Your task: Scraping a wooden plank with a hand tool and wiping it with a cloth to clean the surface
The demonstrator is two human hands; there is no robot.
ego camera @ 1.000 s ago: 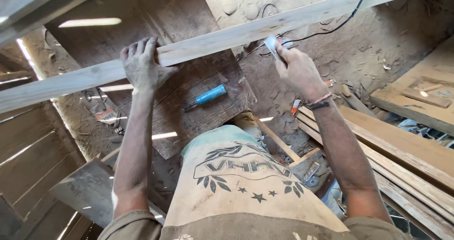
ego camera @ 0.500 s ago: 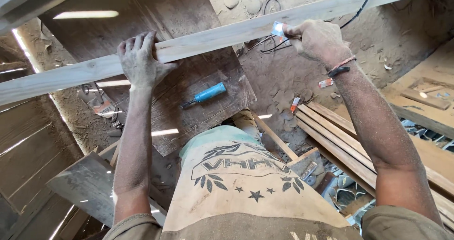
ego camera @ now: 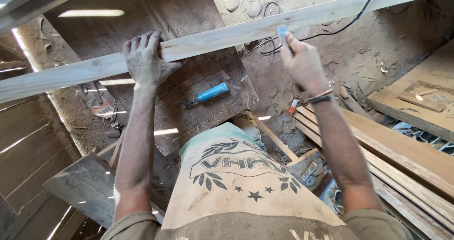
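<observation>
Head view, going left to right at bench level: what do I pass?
Left hand on the long plank → blue-handled tool on the board → right hand holding a small pale object → stacked planks.

Long pale wooden plank (ego camera: 227,36) spans view edge to edge, barring straight reach past it. Open stretch along plank between left hand (ego camera: 144,60) and right hand (ego camera: 302,65). Below plank, dark scuffed board (ego camera: 198,103) mostly bare; blue-handled tool (ego camera: 208,95) lies mid-board. Black cable (ego camera: 331,31) loops over sawdust floor (ego camera: 378,55) beyond right hand. Stacked timber planks (ego camera: 392,150) crowd right side.
</observation>
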